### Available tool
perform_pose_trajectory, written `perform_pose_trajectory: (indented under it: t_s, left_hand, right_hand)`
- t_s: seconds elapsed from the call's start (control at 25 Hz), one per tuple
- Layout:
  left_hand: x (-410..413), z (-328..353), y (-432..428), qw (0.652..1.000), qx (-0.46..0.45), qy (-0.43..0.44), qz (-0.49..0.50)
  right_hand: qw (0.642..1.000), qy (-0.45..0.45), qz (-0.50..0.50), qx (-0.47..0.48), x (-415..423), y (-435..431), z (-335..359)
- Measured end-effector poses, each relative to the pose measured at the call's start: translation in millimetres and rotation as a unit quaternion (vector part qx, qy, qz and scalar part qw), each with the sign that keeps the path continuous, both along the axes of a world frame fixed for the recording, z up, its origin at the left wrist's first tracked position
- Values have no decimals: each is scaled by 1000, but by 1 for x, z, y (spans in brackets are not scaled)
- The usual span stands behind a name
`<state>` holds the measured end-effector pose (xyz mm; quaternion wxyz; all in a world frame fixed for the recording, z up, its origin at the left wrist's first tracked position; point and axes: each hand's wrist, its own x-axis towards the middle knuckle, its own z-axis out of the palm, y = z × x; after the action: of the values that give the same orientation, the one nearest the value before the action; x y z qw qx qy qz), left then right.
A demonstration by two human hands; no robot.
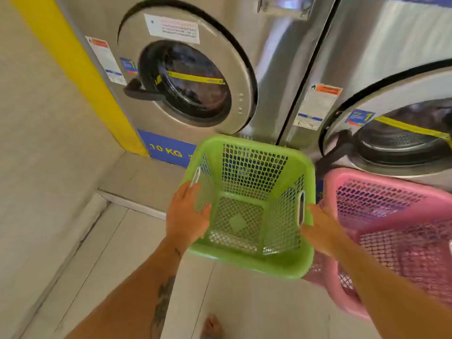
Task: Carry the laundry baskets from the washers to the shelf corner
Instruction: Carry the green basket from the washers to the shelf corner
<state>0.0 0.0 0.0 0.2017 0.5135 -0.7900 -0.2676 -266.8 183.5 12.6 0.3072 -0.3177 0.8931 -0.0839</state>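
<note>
An empty green mesh laundry basket sits in front of the left washer. My left hand rests on its left rim beside the handle slot, fingers curled over the edge. My right hand grips its right side at the other handle slot. A pink mesh basket stands directly to the right, touching the green one, below the right washer. Whether the green basket is off the floor is unclear.
Two steel front-loading washers with shut round doors fill the back. A yellow wall strip and a beige wall close off the left. Light tiled floor with a low step lies below. My bare foot shows at the bottom.
</note>
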Motion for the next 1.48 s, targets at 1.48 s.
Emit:
perform_pose_trajectory:
  t_s: [1.48]
  left_hand:
    - [263,-124,55,988,32,-88,119]
  right_hand:
    - [974,-1,-170,-151,264,70,-122]
